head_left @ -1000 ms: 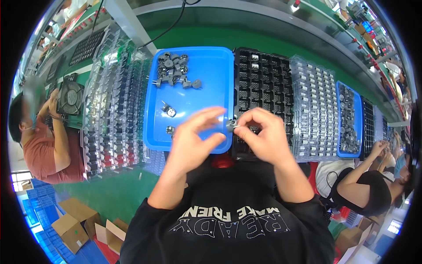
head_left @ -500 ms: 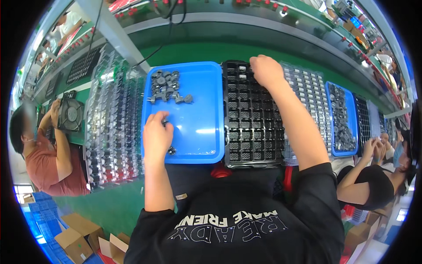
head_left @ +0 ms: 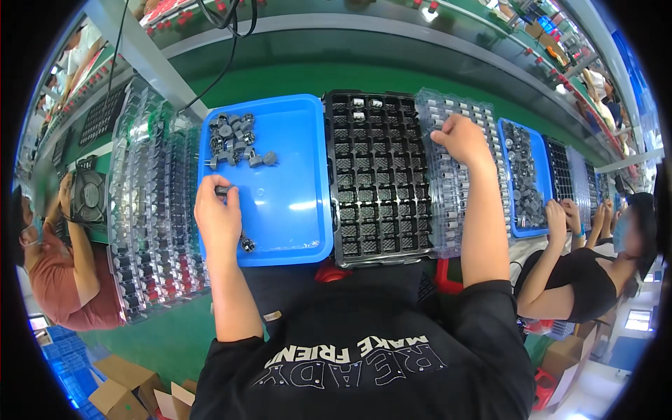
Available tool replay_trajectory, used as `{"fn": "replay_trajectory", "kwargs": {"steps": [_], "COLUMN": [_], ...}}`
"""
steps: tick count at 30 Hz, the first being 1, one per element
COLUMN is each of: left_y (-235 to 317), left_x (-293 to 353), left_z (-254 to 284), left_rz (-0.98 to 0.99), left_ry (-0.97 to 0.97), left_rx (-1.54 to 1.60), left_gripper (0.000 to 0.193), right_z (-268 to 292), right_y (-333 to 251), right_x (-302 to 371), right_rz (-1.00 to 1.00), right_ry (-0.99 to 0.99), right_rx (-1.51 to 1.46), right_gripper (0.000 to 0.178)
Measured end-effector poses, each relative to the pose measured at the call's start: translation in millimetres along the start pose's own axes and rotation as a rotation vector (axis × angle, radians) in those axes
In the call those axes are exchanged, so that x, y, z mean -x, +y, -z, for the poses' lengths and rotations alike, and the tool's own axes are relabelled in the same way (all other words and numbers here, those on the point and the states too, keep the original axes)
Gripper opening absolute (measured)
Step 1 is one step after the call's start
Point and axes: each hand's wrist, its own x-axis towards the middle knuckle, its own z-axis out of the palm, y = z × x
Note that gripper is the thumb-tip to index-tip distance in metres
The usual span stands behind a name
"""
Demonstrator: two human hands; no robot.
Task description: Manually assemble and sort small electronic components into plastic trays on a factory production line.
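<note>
Thumb and fingers of the left hand (head_left: 218, 213) bend in around a small grey part (head_left: 222, 190), with little gap between them, at the left edge of the blue tray (head_left: 294, 182). If that pinch loosens, the part could drop inside the tray or over its left rim. A loose part (head_left: 247, 243) lies near the tray's near-left corner, just beside the hand's heel, so a careless sideways move could knock it. More grey parts (head_left: 234, 140) heap toward the far-left corner; dragging one out could tumble its neighbours.

The right hand (head_left: 462, 138) is above the far half of the clear tray (head_left: 435, 168), its fingers curled close together; whether they hold anything I cannot tell. Silver cylinders (head_left: 451, 215) stand close in rows there, so a fingertip could nudge others, and the right forearm (head_left: 483, 224) crossing the near edge could catch the thin plastic. Three silver-topped pieces (head_left: 358, 103) sit at the far-left corner of the black tray (head_left: 378, 180); bumping its edge could unseat them.
</note>
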Motion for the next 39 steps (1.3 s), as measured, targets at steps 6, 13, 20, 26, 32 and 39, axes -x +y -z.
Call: {"fn": "replay_trajectory", "kwargs": {"steps": [6,13,20,26,32,39], "left_y": [6,9,26,49,68,80], "left_x": [9,27,49,60,68,77], "left_z": [8,21,24,28,21,19], "left_rz": [0.046,0.181,0.385,0.292,0.207,0.061], "left_ry": [0.064,-0.114,-0.473,-0.620,-0.682,-0.528], "left_rx": [0.231,0.829,1.677,1.628,1.770,1.560], "left_gripper": [0.026,0.024,0.036,0.040,0.031,0.027], "right_z": [-10,-13,-4,-14,-53,-56], "right_y": [14,56,8,-92,-139,-145], "right_x": [-3,-3,30,155,203,200], "right_rz": [0.073,0.272,0.320,0.444,0.623,0.832], "right_ry": [0.062,-0.144,0.034,-0.133,0.037,0.283], "right_rx": [-0.099,-0.364,-0.420,-1.076,-1.145,-0.890], "right_gripper": [0.022,0.016,0.014,0.018,0.026,0.034]}}
